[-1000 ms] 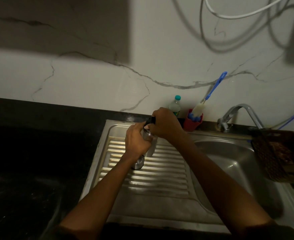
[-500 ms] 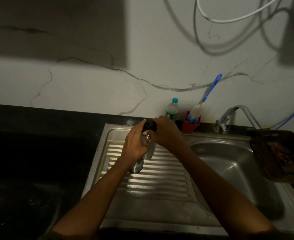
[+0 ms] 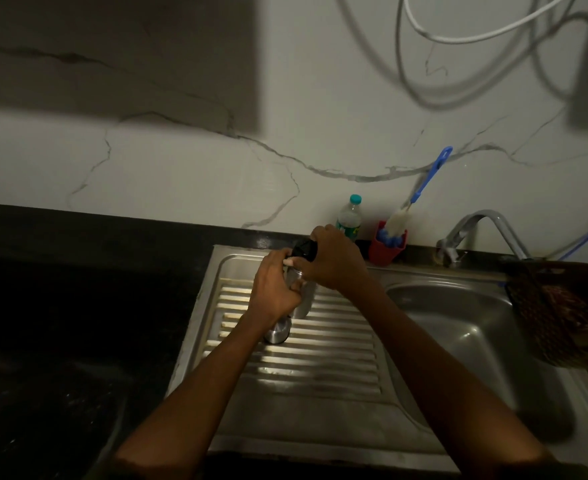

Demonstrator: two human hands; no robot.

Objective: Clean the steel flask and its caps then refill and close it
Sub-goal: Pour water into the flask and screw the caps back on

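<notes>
Gripping the steel flask (image 3: 278,332) over the sink's ribbed drainboard (image 3: 323,358), the left hand (image 3: 273,289) wrapped its body. The right hand (image 3: 334,263) pinched the black cap (image 3: 303,250) at its top.

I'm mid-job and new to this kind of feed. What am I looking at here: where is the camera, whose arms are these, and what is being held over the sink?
There is no machine here. The one picture comes from a camera worn on a person's head, looking forward and down, so the two bare arms reaching in from the bottom are that person's own.

The left hand grips the body of the steel flask, which stands on the ribbed drainboard of a steel sink. The right hand grips the black cap at the flask's top; whether it is being screwed on or off cannot be told from this picture.

Against the wall stand a small plastic bottle and a red cup holding a blue-handled bottle brush. The tap stands behind the basin, with a dark basket at the right.
</notes>
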